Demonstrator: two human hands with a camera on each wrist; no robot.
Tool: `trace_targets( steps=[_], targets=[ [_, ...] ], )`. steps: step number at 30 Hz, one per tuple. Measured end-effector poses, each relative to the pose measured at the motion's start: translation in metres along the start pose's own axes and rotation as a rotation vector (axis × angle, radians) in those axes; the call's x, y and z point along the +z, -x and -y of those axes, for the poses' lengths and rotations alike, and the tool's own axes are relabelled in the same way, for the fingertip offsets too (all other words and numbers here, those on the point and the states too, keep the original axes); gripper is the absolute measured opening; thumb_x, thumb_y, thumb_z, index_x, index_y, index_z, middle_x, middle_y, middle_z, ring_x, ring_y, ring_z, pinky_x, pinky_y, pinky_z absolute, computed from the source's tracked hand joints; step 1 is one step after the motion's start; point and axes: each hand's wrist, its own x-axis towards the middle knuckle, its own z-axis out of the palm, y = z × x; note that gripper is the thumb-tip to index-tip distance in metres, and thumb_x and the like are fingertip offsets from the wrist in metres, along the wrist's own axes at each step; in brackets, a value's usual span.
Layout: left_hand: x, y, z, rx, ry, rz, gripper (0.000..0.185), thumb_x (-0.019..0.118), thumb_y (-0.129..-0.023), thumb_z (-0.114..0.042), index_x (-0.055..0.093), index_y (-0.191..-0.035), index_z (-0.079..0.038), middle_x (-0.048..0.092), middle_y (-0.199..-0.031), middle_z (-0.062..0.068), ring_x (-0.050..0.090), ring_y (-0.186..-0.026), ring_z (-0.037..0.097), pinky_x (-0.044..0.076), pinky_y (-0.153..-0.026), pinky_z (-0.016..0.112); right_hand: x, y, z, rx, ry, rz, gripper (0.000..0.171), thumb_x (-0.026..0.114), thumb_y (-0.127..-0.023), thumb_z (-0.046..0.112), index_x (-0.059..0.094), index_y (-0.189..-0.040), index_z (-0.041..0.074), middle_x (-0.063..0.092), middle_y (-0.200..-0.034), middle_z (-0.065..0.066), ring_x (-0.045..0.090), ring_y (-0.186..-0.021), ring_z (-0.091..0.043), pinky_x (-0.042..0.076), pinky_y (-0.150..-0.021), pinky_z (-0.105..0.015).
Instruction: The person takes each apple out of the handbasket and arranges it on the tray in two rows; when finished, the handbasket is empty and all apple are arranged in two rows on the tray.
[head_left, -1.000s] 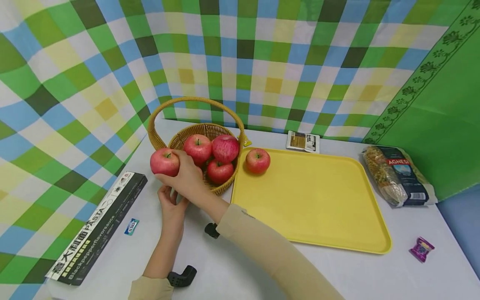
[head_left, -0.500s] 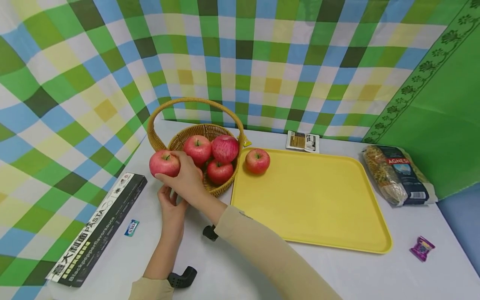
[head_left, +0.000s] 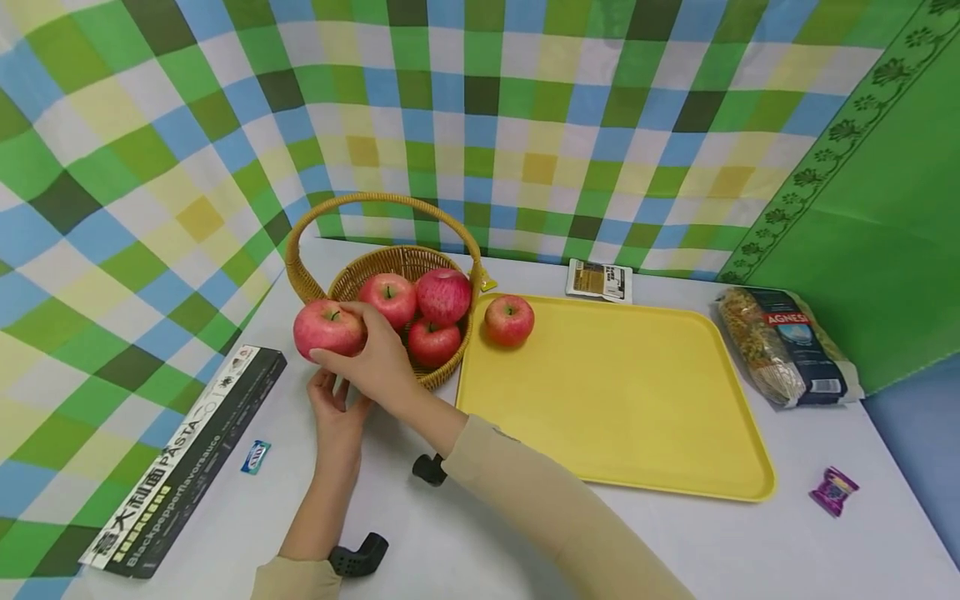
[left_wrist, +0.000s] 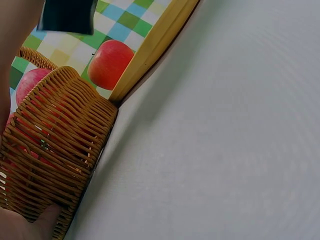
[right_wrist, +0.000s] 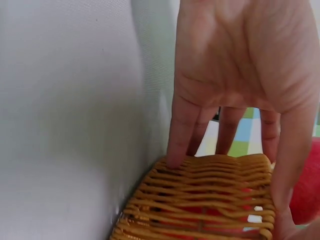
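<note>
Right hand grip curled round one red apple — held at the left outer side of the wicker basket, just above the desk. Left hand directly below and nearer, fingers straight, touching the basket's near wall; nothing gripped. Apple roughly round, stem up, no long axis to speak of. Count: five apples — one held, three in the basket, one on the far-left corner of the yellow tray. One basket, one tray.
</note>
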Motion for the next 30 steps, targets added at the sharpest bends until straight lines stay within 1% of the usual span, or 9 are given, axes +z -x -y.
trace_targets(
  steps=[8, 12, 16, 19, 22, 24, 27, 30],
  targets=[
    [-0.001, -0.001, 0.001, 0.007, -0.010, -0.007, 0.068, 0.062, -0.091, 0.000, 0.019, -0.142, -0.017, 0.017, -0.153, 0.000, 0.018, -0.142, 0.022, 0.041, -0.103, 0.028, -0.013, 0.006, 0.005, 0.011, -0.009, 0.042, 0.068, 0.080, -0.077, 0.039, 0.048, -0.134, 0.021, 0.055, -0.124, 0.010, 0.050, -0.112, -0.005, 0.051, -0.087, -0.025],
    [-0.001, -0.001, 0.003, -0.004, -0.030, -0.012, 0.069, 0.063, -0.091, -0.002, 0.020, -0.142, -0.018, 0.017, -0.153, -0.001, 0.018, -0.142, 0.022, 0.042, -0.102, 0.028, -0.015, 0.009, 0.003, 0.017, 0.005, 0.047, 0.068, 0.081, -0.078, 0.037, 0.047, -0.134, 0.021, 0.054, -0.125, 0.009, 0.050, -0.112, -0.006, 0.051, -0.087, -0.024],
    [-0.002, -0.001, 0.003, -0.001, -0.040, -0.008, 0.070, 0.064, -0.091, -0.003, 0.019, -0.143, -0.019, 0.018, -0.153, -0.001, 0.018, -0.142, 0.022, 0.042, -0.102, 0.028, -0.018, 0.012, 0.002, 0.018, -0.005, 0.047, 0.068, 0.080, -0.078, 0.037, 0.047, -0.135, 0.021, 0.053, -0.126, 0.010, 0.049, -0.114, -0.006, 0.051, -0.088, -0.025],
    [-0.002, -0.001, 0.004, 0.005, -0.040, -0.004, 0.071, 0.064, -0.091, -0.002, 0.019, -0.143, -0.020, 0.018, -0.153, -0.001, 0.018, -0.142, 0.022, 0.042, -0.103, 0.028, -0.021, 0.015, 0.001, 0.013, -0.027, 0.047, 0.068, 0.080, -0.078, 0.038, 0.048, -0.134, 0.021, 0.052, -0.127, 0.010, 0.048, -0.114, -0.005, 0.050, -0.088, -0.025],
    [-0.002, -0.001, 0.003, 0.008, -0.040, -0.003, 0.071, 0.064, -0.091, -0.003, 0.020, -0.143, -0.019, 0.019, -0.153, -0.001, 0.018, -0.143, 0.022, 0.041, -0.103, 0.028, -0.028, 0.020, 0.003, 0.015, -0.069, 0.056, 0.068, 0.081, -0.078, 0.037, 0.047, -0.135, 0.022, 0.051, -0.126, 0.010, 0.050, -0.110, -0.006, 0.052, -0.085, -0.025],
    [-0.002, 0.000, 0.003, 0.007, -0.043, -0.006, 0.071, 0.066, -0.091, -0.006, 0.020, -0.143, -0.019, 0.019, -0.153, 0.000, 0.018, -0.143, 0.023, 0.040, -0.104, 0.028, -0.033, 0.024, 0.004, 0.018, -0.118, 0.065, 0.067, 0.081, -0.078, 0.034, 0.047, -0.135, 0.023, 0.051, -0.126, 0.009, 0.053, -0.107, -0.007, 0.053, -0.084, -0.025],
    [-0.001, 0.000, 0.003, 0.004, -0.053, -0.013, 0.068, 0.068, -0.090, -0.010, 0.022, -0.141, -0.019, 0.019, -0.154, -0.001, 0.019, -0.143, 0.022, 0.041, -0.103, 0.026, -0.043, 0.029, 0.005, 0.013, -0.146, 0.074, 0.066, 0.082, -0.078, 0.031, 0.047, -0.134, 0.026, 0.050, -0.126, 0.008, 0.054, -0.106, -0.007, 0.053, -0.083, -0.024],
    [-0.001, 0.000, 0.002, -0.003, -0.060, -0.012, 0.066, 0.068, -0.091, -0.013, 0.024, -0.139, -0.021, 0.017, -0.155, -0.003, 0.019, -0.143, 0.021, 0.042, -0.102, 0.025, -0.055, 0.035, 0.005, -0.006, -0.169, 0.080, 0.065, 0.081, -0.079, 0.026, 0.047, -0.134, 0.025, 0.050, -0.128, 0.006, 0.055, -0.108, -0.008, 0.053, -0.084, -0.026]
  ],
)
